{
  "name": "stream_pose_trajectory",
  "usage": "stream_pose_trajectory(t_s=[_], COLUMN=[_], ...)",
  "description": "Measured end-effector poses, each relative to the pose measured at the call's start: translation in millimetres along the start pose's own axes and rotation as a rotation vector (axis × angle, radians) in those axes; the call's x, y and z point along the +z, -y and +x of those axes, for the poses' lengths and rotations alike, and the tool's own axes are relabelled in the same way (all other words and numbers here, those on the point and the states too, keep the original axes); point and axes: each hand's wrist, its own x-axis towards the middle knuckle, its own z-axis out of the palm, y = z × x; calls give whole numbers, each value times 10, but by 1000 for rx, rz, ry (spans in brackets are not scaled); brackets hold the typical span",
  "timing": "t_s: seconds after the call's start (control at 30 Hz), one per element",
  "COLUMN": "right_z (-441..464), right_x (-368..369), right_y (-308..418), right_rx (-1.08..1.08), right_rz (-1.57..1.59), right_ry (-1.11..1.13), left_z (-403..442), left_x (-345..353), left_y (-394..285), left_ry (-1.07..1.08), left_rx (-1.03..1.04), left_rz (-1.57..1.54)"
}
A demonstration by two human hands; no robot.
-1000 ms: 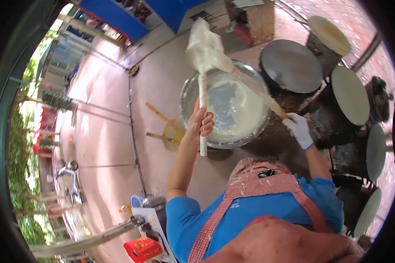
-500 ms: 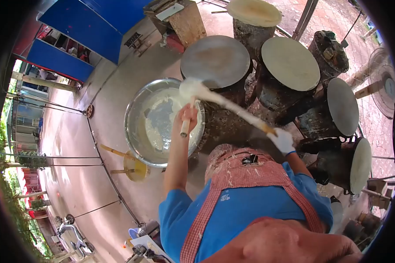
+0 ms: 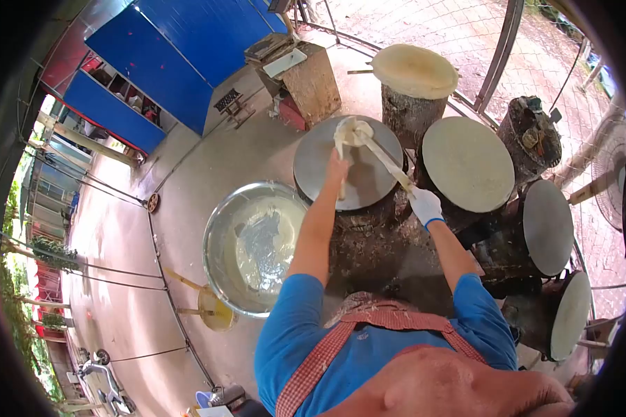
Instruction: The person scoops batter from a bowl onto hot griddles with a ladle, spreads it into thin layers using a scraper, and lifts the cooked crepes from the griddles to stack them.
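Bare, my left hand (image 3: 338, 169) is closed round a pale stick (image 3: 341, 187) above a round grey griddle (image 3: 311, 156). My right hand (image 3: 425, 205), in a white glove with a blue cuff, grips the near end of a longer batter-coated stick (image 3: 389, 164). The far ends of both sticks meet in a lump of white batter (image 3: 353, 131) over the griddle's far half. Whether the lump touches the griddle I cannot tell. To the left on the floor stands a wide metal basin (image 3: 219, 278) with white batter inside.
Several more round griddles on dark stands curve along the right, one with a pale sheet (image 3: 468, 164). A thick pale round (image 3: 415, 71) tops the stand behind. A wooden box (image 3: 306, 83) is beyond the griddle. A yellow container (image 3: 217, 311) sits left of the basin.
Both hands have carried the sticks and the batter lump from over the basin to above the grey griddle. The view has turned, so the basin now appears further left.
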Motion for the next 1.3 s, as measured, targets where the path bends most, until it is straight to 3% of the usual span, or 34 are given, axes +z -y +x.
stream_pose_trajectory(t_s=[0.03, 0.1, 0.13, 0.17, 0.23, 0.27, 0.3, 0.33, 0.37, 0.4, 0.43, 0.5, 0.53, 0.57, 0.6, 0.63, 0.67, 0.7, 0.73, 0.77, 0.83, 0.9, 0.97, 1.0, 1.03, 1.13, 1.2, 1.23, 1.27, 1.3], right_z=[57, 158, 152, 213, 230, 390, 446, 485, 513, 562, 591, 740, 586, 680, 782, 948, 974, 860, 834, 832, 643, 501, 551, 605, 540, 629, 472, 493, 534, 596], right_x=[-56, -84, -105, -22, 151, 557, 600, 536, 440, 384, 305, 1095, 485, 753, 938, 1113, 941, 371, 332, 375, 612, 852, 1016, 1010, 418, 428, 489, 823, 1029, 1237], right_y=[-3, -269, -289, -185, 138, 104, 143, 147, 187, 133, 113, -304, 445, 566, 641, 499, 471, 633, 412, 111, 74, 704, 947, 840, 973, 417, 483, 587, 726, 777], right_rx=[23, -12, 148, 147, 352, 249, 25, 66, 103, 107, 177, 55, 618, 529, 332, -159, -104, 21, 37, 61, 375, 475, 257, -17, 143, 72, 688, 391, 374, 208], right_rz=[39, 469, 771, 769, 1463, 1274, 662, 374, 100, 11, -8, 722, 1323, 1312, 1085, 529, 207, 123, 137, 195, 1025, 1184, 966, 667, 626, 824, 1134, 1273, 1449, 1353], right_ry=[34, 81, 91, 90, -62, -121, -97, -49, -5, 27, 82, -219, 74, 21, 37, -176, -99, -13, -60, -73, 64, 40, 110, -35, 147, -51, 214, 172, 241, 122], left_z=[-29, -392, -452, -408, -324, -251, -234, -186, -120, -52, -71, -129, -253, -426, -646, -868, -1210, -1553, -1832, -2055, -2403, -2586, -2652, -2642, -2646, -2648, -2644, -2633, -2624, -2625], left_x=[-79, -358, -444, -490, -521, -525, -520, -544, -625, -730, -897, -1192, -1292, -1384, -1411, -1438, -1497, -1558, -1620, -1653, -1683, -1675, -1672, -1674, -1689, -1758, -1711, -1697, -1677, -1635], left_y=[-158, -635, -616, -632, -656, -671, -691, -756, -864, -980, -1022, -1061, -940, -762, -599, -441, -364, -301, -339, -228, -81, 26, 115, 45, -7, 6, -152, -277, -396, -466], left_ry=[-3, -110, -99, -88, -64, -65, -64, -60, -199, -337, -327, -368, -349, -235, -146, -58, -7, 47, 72, 22, -21, -74, -33, -51, -71, -50, -31, -33, -25, -20], left_rx=[7, -69, -81, -41, -6, 14, 27, 20, 119, 224, 223, 404, 396, 277, 172, 66, -45, -155, -258, -146, -25, -15, -104, -65, -28, -50, -209, -207, -340, -475], left_rz=[-1, 760, 769, 824, 862, 751, 646, 648, 450, 247, 269, 67, 68, 66, 68, 79, 102, 132, 162, 219, 282, 191, 230, 225, 222, 297, 233, 232, 204, 173])
